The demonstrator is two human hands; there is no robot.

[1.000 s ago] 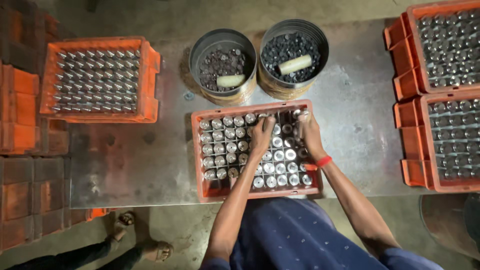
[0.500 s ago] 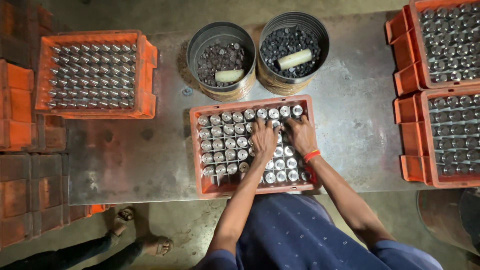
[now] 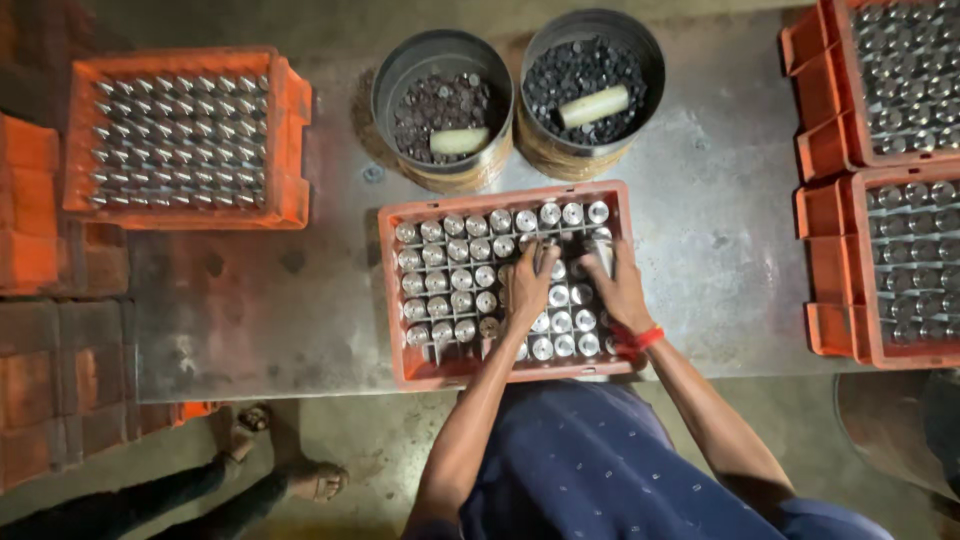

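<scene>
Since a moment ago our left hand (image 3: pixel 527 290) and right hand (image 3: pixel 618 290) have slid down from the far row of the orange crate (image 3: pixel 392 300) and now press flat, fingers spread, on its upright metal cylinders (image 3: pixel 450 280) at the counter's (image 3: pixel 250 310) near edge, bare room leftward.

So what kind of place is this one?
Likely a small factory or packing workshop: orange crates full of metal cylinders, two drums of small dark parts, and both hands working in the middle crate on a steel table.
</scene>
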